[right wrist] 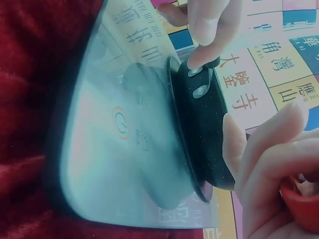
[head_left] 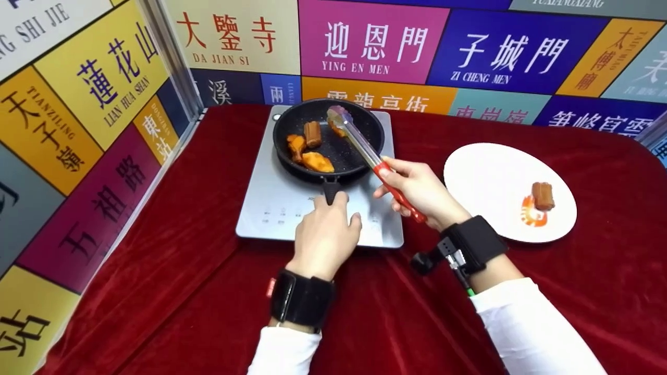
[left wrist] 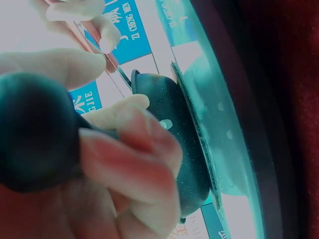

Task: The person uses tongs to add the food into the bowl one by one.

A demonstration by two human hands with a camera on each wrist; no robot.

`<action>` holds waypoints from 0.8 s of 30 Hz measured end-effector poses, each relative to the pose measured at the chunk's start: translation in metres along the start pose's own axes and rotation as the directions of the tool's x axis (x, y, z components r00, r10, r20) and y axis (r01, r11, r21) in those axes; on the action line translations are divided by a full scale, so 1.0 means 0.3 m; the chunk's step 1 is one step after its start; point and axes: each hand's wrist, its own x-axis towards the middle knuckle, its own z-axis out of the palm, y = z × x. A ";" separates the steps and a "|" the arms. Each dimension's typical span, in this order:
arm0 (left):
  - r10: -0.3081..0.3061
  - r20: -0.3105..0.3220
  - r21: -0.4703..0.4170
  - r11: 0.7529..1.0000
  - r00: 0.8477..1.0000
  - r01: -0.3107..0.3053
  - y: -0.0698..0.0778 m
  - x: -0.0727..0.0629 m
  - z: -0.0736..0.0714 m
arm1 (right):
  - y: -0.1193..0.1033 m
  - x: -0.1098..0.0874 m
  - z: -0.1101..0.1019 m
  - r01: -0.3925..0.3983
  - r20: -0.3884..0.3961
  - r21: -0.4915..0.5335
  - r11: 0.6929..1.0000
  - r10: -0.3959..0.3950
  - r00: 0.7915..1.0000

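My left hand [head_left: 324, 234] grips the black handle [head_left: 330, 190] of a frying pan [head_left: 344, 156]. The right hand [head_left: 419, 191] holds metal food tongs [head_left: 362, 143] by their red handles. Their tips reach into the far side of the pan, over an orange-brown food piece [head_left: 339, 130] that they partly hide. Also in the pan lie a brown scored sausage piece [head_left: 312, 134], a browned piece like a small drumstick [head_left: 296, 146] and a golden piece like a chicken wing [head_left: 318, 162]. From the right wrist, the pan's dark outer side [right wrist: 207, 124] shows, with the red tong handle [right wrist: 301, 204] in the curled fingers.
Beneath the pan is a silver induction cooker [head_left: 260, 200] on a dark red cloth [head_left: 182, 260]. On the right, a white plate [head_left: 484, 182] carries another sausage piece [head_left: 543, 196] and a shrimp [head_left: 532, 212]. Printed panels [head_left: 365, 41] stand behind and to the left.
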 end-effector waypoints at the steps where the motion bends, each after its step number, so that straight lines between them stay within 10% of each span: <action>1: 0.000 0.001 -0.002 1.000 1.000 0.000 0.000 0.000 0.000 | 0.001 0.007 0.000 0.002 -0.006 -0.018 1.000 -0.002 1.000; 14: -0.003 0.000 -0.016 1.000 1.000 0.003 0.001 0.000 0.002 | -0.041 0.055 0.028 0.015 -0.079 -0.433 0.901 -0.055 0.995; 24: -0.006 0.000 -0.008 1.000 1.000 0.006 0.001 0.001 0.001 | -0.084 0.076 0.035 -0.009 -0.062 -0.563 0.826 -0.031 0.998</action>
